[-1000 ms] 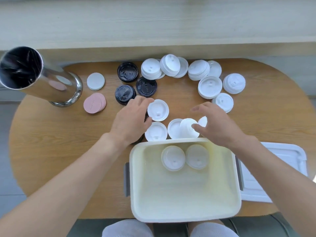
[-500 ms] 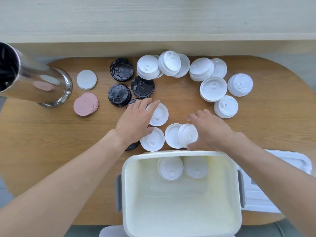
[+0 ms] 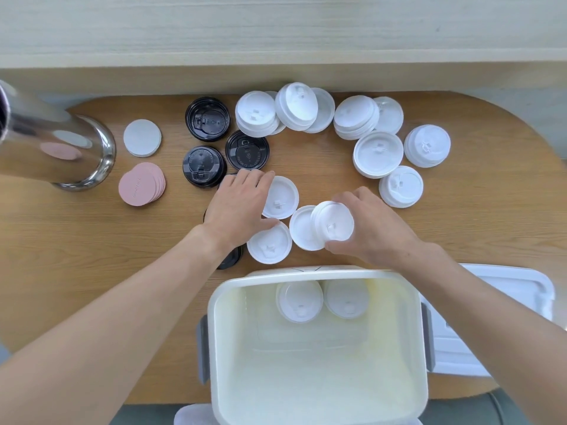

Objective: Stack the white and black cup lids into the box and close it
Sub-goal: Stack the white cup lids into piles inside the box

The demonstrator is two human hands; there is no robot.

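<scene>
An open cream box (image 3: 319, 273) stands at the near table edge with two white lids (image 3: 299, 300) at its far wall. My right hand (image 3: 374, 228) grips a tilted small stack of white lids (image 3: 333, 220) just beyond the box. My left hand (image 3: 239, 207) pinches the left edge of a flat white lid (image 3: 282, 197) between fingers and thumb. More white lids (image 3: 378, 154) lie in an arc across the far side. Black lids (image 3: 247, 150) sit at the far left, and one black lid (image 3: 228, 259) is half hidden under my left wrist.
The box's white cover (image 3: 491, 317) lies on the table right of the box. A tall steel canister (image 3: 61, 148) stands at the far left, with a pink coaster stack (image 3: 141, 184) and a white disc (image 3: 142, 138) beside it. The wooden table (image 3: 475, 216) ends at a wall ledge.
My right hand has closed on the small white lid stack and tipped it up. My left hand's fingers have curled round the edge of the flat white lid. The view has tilted down slightly.
</scene>
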